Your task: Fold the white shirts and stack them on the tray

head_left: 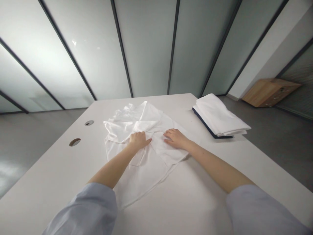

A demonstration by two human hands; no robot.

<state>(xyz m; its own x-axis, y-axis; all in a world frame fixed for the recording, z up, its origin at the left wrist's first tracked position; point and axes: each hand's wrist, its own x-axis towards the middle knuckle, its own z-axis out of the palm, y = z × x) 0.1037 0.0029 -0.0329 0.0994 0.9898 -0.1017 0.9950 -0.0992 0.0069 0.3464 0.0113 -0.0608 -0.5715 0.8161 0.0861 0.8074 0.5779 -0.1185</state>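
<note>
A thin white garment [158, 156] lies spread and partly folded on the table, its far part wrinkled and its near edge slanting. A stitched outline like a patch pocket [139, 160] shows near the left forearm. My left hand [139, 139] rests on the cloth, knuckles up, with the thumb stretched to the right away from the fingers. To its right, my right hand [176, 138] lies on the same cloth, thumb and fingers apart. A fold line runs between the two hands. The fingertips of my left hand are partly hidden.
On the right of the white table [200, 195], folded white cloth [220, 116] sits on a dark blue folded piece [205, 122]. Two round holes [74, 142] are at the table's left. Beyond stand frosted panels [149, 49] and a wooden cabinet [269, 91].
</note>
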